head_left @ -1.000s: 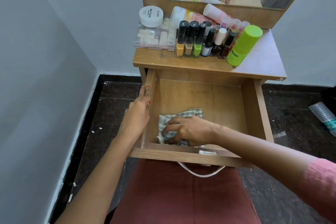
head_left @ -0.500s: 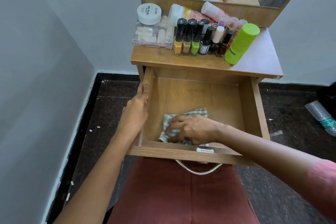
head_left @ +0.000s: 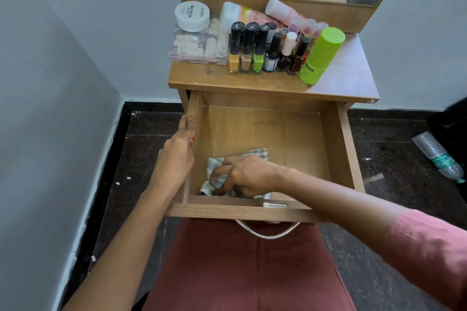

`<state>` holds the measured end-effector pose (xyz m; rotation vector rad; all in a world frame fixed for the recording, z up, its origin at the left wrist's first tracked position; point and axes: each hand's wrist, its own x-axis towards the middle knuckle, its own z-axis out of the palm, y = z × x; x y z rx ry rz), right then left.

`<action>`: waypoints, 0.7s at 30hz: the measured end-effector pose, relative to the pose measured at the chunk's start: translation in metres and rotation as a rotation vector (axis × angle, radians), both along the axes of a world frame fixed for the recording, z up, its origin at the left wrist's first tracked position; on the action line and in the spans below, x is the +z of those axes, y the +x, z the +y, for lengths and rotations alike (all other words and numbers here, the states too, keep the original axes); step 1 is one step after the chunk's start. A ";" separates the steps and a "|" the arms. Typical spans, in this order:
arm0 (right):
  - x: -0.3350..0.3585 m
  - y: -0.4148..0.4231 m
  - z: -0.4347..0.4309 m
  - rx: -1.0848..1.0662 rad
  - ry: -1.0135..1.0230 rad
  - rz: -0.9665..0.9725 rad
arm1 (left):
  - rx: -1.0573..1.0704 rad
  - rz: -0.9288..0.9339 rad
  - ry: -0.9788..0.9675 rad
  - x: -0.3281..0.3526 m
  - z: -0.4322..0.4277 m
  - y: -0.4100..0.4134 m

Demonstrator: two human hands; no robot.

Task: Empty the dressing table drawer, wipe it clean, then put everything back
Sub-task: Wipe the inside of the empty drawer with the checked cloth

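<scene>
The drawer (head_left: 336,149) is pulled all the way out and has nothing in it but a checked cloth (head_left: 214,179), bunched in the near left corner. The right hand (head_left: 249,175) presses down on the cloth with fingers curled around it. The left hand (head_left: 177,156) is clamped on the drawer's left wall, thumb inside. Everything else sits up on the tabletop (head_left: 202,78): 6 polish bottles (head_left: 257,50) in a row, a green can (head_left: 321,57) at their right end, a clear box (head_left: 197,48) on the left with a white jar (head_left: 192,15) on top of it.
</scene>
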<state>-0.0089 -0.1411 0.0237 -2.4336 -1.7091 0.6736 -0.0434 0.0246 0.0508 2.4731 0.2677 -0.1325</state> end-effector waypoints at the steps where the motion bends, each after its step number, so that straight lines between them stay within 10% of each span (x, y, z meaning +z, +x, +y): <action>1: 0.000 0.001 -0.010 -0.017 -0.022 0.015 | 0.005 -0.001 -0.019 0.000 0.000 0.000; 21: -0.004 0.000 0.036 -0.139 -0.008 -0.153 | 0.005 0.020 -0.021 -0.001 0.002 0.002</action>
